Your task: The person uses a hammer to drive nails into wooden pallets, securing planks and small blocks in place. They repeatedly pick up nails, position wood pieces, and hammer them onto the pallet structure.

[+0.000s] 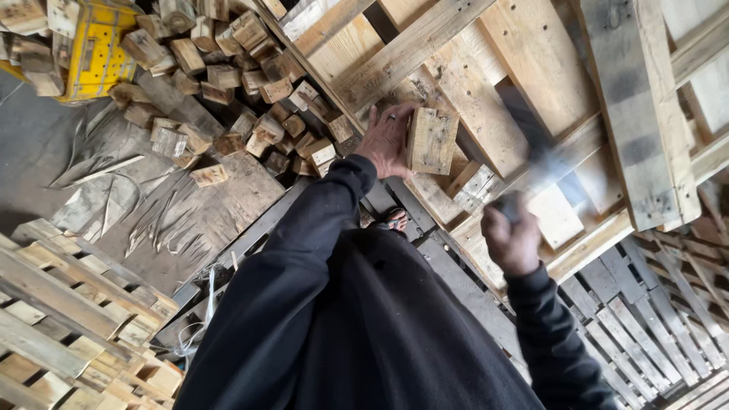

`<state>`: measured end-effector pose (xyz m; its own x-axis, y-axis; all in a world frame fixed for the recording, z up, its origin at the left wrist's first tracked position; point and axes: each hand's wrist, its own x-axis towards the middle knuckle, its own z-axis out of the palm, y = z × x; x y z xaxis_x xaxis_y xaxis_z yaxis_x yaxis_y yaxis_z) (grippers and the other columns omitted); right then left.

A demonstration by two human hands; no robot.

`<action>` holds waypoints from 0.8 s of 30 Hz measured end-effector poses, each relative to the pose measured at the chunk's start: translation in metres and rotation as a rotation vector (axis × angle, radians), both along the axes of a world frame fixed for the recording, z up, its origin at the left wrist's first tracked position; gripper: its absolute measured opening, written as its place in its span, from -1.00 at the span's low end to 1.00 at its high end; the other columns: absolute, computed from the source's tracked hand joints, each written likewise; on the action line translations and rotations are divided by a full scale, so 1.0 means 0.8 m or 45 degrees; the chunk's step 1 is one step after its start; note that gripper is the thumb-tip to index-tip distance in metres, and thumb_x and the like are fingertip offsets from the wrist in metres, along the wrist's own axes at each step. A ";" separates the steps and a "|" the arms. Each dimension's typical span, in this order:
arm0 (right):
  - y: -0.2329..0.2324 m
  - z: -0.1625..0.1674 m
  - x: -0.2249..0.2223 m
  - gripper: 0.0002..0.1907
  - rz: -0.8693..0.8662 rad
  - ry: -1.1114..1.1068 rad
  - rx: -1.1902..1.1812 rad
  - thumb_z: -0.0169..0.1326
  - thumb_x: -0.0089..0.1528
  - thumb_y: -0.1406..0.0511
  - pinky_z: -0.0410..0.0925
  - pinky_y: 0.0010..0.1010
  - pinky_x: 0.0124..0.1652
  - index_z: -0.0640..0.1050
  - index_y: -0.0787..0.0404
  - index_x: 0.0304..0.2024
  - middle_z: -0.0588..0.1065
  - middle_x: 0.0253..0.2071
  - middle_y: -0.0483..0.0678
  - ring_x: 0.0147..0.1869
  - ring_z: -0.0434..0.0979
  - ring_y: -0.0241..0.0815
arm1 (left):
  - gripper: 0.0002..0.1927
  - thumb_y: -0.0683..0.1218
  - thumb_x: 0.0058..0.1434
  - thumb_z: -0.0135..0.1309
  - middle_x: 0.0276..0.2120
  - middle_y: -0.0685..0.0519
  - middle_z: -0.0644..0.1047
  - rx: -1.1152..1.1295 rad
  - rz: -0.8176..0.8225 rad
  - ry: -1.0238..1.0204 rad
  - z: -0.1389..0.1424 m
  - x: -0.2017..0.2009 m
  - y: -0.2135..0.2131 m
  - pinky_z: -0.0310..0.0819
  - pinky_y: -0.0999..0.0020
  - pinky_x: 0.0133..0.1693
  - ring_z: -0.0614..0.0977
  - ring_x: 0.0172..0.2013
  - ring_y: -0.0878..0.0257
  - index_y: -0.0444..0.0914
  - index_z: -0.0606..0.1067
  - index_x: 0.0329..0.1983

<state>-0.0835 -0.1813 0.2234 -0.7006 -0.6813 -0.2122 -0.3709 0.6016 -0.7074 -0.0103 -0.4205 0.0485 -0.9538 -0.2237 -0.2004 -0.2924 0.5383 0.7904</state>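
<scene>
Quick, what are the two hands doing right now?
Left hand: fingers closed around a wooden block, holding it against the pallet.
Right hand: closed on a blurred tool handle.

No packages, labels, signs or screens are visible anywhere in the head view. No printed or marked surface can be made out.

L hand [389, 140] grips wood block [431, 140] on pallet [531, 53]; R hand [510, 241] swings blurred tool [531, 137].
</scene>
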 end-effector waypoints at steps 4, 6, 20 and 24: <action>0.010 0.010 -0.001 -0.59 -0.136 -0.372 0.216 -0.04 0.43 0.03 0.32 -0.40 -0.59 0.42 0.25 -0.22 0.39 -0.56 -0.09 -0.61 0.37 -0.30 | 0.55 0.24 -0.50 0.63 0.36 -0.20 0.23 0.032 -0.019 -0.095 0.005 -0.010 0.006 -0.50 -0.32 0.43 0.10 0.44 -0.20 -0.15 -0.09 0.48; 0.015 0.037 0.000 -0.68 -0.256 -0.378 -0.109 -0.03 0.41 0.07 0.36 -0.45 -0.59 0.46 0.20 -0.11 0.43 -0.47 -0.15 -0.55 0.38 -0.36 | 0.60 0.22 -0.56 0.63 0.37 -0.22 0.19 0.002 -0.017 -0.154 0.005 -0.011 0.006 -0.48 -0.31 0.41 0.08 0.43 -0.20 -0.16 -0.13 0.48; 0.064 -0.102 0.033 -0.67 -0.492 -0.784 -0.483 0.04 0.33 0.10 0.19 -0.56 -0.62 0.41 0.12 0.03 0.35 -0.46 -0.27 -0.53 0.29 -0.44 | 0.63 0.30 -0.60 0.65 0.38 -0.22 0.14 -0.034 -0.008 -0.073 -0.028 -0.007 0.003 -0.47 -0.31 0.37 0.06 0.39 -0.28 -0.10 -0.13 0.45; 0.069 -0.125 0.047 -0.68 -0.401 -0.709 -0.312 -0.02 0.46 0.10 0.17 -0.56 -0.59 0.38 0.24 -0.11 0.31 -0.49 -0.23 -0.57 0.24 -0.43 | 0.60 0.28 -0.53 0.63 0.42 -0.20 0.15 -0.079 -0.002 -0.027 -0.031 -0.003 0.008 -0.41 -0.40 0.38 0.12 0.42 -0.22 -0.12 -0.14 0.48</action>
<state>-0.0462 -0.1260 0.1236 -0.7043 -0.5372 -0.4641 0.2540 0.4197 -0.8714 -0.0130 -0.4137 0.0233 -0.9498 -0.2350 -0.2065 -0.3080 0.5866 0.7490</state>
